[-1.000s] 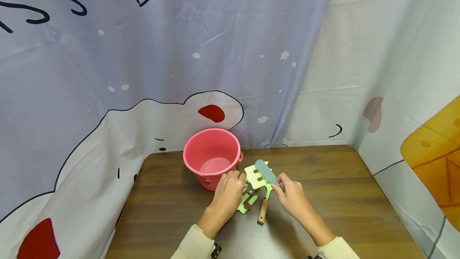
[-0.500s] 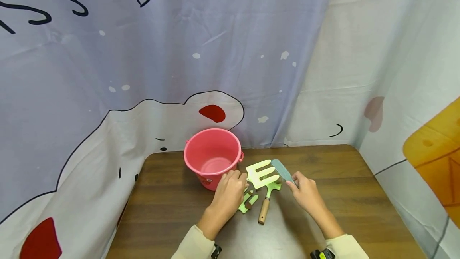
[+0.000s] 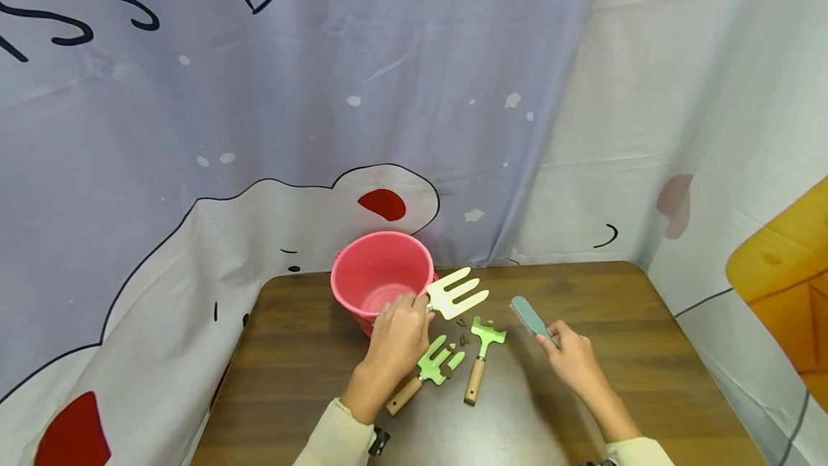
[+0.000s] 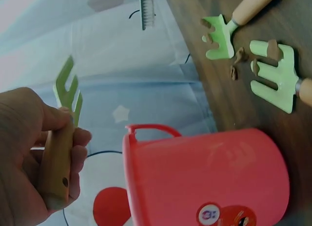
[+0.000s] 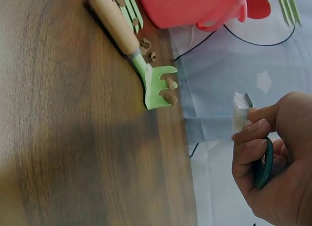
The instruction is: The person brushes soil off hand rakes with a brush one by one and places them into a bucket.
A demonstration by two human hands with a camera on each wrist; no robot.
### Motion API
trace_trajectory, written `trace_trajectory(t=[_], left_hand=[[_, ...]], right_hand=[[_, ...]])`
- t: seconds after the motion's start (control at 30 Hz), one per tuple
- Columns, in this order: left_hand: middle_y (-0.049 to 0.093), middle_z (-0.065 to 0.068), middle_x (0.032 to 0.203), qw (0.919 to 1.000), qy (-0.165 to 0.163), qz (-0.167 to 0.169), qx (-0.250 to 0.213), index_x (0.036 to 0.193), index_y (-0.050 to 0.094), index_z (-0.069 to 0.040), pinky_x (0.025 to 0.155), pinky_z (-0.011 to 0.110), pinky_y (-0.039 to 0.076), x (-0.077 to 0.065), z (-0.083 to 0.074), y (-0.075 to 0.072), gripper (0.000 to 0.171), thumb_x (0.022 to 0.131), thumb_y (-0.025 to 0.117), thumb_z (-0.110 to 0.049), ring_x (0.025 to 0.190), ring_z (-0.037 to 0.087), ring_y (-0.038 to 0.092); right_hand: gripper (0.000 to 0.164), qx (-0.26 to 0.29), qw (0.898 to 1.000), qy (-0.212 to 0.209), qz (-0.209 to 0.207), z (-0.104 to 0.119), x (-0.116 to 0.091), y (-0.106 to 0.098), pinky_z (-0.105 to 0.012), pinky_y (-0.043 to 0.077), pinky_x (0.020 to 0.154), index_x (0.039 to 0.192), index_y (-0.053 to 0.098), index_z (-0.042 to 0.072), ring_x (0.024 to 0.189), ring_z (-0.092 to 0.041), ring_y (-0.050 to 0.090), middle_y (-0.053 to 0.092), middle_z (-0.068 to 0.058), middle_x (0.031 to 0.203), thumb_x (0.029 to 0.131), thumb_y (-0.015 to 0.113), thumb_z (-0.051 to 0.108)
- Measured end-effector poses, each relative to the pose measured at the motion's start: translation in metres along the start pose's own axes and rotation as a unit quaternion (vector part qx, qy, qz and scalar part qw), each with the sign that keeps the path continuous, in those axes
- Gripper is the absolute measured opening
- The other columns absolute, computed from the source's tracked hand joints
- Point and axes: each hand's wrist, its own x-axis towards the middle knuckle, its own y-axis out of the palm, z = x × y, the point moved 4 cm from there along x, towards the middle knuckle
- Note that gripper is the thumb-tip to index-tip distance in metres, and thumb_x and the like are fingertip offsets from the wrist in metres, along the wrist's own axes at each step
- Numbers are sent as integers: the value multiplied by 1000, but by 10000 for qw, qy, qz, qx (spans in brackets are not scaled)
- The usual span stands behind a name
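My left hand grips the wooden handle of a light green garden fork, raised beside the rim of a pink bucket. The left wrist view shows the fingers wrapped round that handle. On the right, my right hand holds a blue-green brush by its handle; its white bristles show in the right wrist view. Between the hands a small green rake and a second green garden fork lie on the table. Brown clumps stick to both.
Loose brown bits lie on the wooden table between the rake and the second fork. A printed curtain hangs right behind the table's back edge.
My left hand has lifted the fork up and left toward the bucket, uncovering the second fork's handle. The brush in my right hand has moved away from the fork to the right.
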Motion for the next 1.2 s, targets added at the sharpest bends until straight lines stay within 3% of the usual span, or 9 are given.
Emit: trace_trajectory(t=[0.3,0.57,0.87,1.03,1.2], left_hand=[[61,9,77,9946,-910,191,-469,94,61,-4,55,42,53,5,26,-11,20,93,74,-18,64,31,66],[57,13,84,9795,-1722,204,-1029,96,54,-2,62,43,58,6,53,-14,31,81,80,-8,68,31,67],[54,12,78,9720,-1887,216,-1384,86,49,-3,63,43,56,9,75,-13,25,75,71,0,68,29,62],[53,9,74,9727,-1986,487,-1096,83,52,-5,59,45,54,10,85,-14,18,83,70,-4,68,30,63],[59,11,82,9746,-1969,783,-722,89,58,-5,59,53,55,11,94,-12,17,89,74,-10,73,40,68]], right_hand=[[17,-73,9998,-10,-188,-6,2,-4,-30,42,57,97,63,0,60,-13,49,60,-1,68,95,71,15],[18,-96,9999,117,17,-9,1,-8,-29,41,57,100,63,-1,62,-15,50,60,-2,70,97,69,16],[21,2,9996,235,166,-11,-1,-9,-30,44,59,103,63,-2,66,-16,55,69,-6,79,98,68,17],[19,36,9996,207,161,-8,-2,-12,-29,44,58,102,62,-2,65,-16,54,68,-6,77,98,68,16],[19,8,9995,239,184,-9,-2,-12,-28,43,57,102,62,-1,65,-15,53,67,-5,77,98,68,17]])
